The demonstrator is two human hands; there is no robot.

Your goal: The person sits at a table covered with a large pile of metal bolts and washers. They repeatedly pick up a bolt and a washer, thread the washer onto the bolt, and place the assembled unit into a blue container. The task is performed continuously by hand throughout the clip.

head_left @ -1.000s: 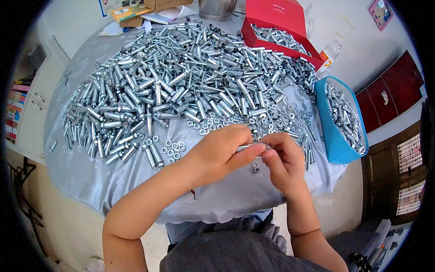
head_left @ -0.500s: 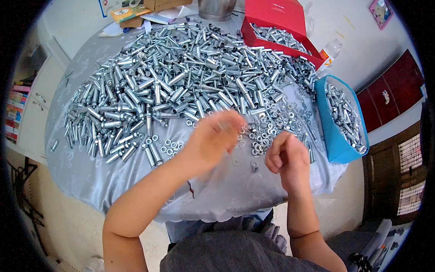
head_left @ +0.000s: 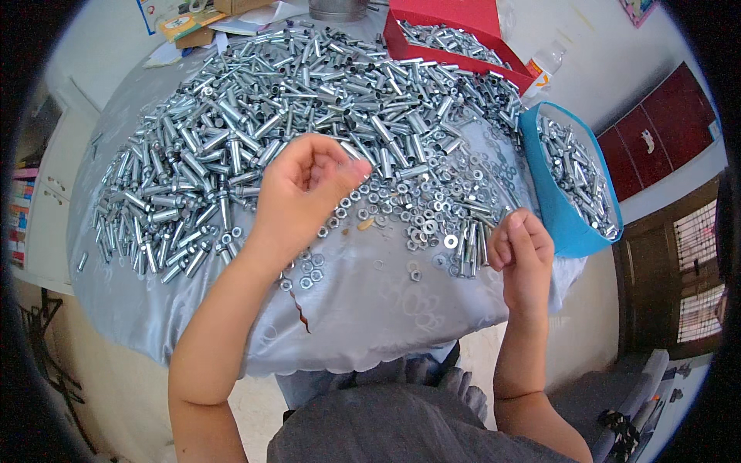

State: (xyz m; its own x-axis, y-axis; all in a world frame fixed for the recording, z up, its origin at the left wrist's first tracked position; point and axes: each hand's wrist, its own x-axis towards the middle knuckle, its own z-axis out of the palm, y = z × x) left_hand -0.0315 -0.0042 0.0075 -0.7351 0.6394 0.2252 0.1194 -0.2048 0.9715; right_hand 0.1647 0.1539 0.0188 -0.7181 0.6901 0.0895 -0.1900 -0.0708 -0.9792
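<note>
Above the near side of a heap of silver sleeve anchor bolts (head_left: 255, 123), my left hand (head_left: 301, 189) is closed in a loose curl. Its thumb and fingertips come together over the hex nuts (head_left: 367, 201); whatever they pinch, if anything, is too small to make out. My right hand (head_left: 525, 251) is closed too, thumb against bent fingers, and I cannot see what lies inside. Just left of it several bolts (head_left: 469, 251) lie side by side. Flat washers (head_left: 450, 241) and more nuts are scattered between my hands.
A blue fabric bin (head_left: 559, 204) full of metal parts stands at the table's right edge. Behind the heap are an open red box (head_left: 463, 58) of bolts, a plastic bottle (head_left: 544, 65) and a metal bucket (head_left: 337, 9). A grey satin cloth (head_left: 363, 309) covers the table.
My left hand has moved left and away from me, toward the heap. The right hand has gone a little to the right, beside the row of bolts. The whole view has shifted slightly.
</note>
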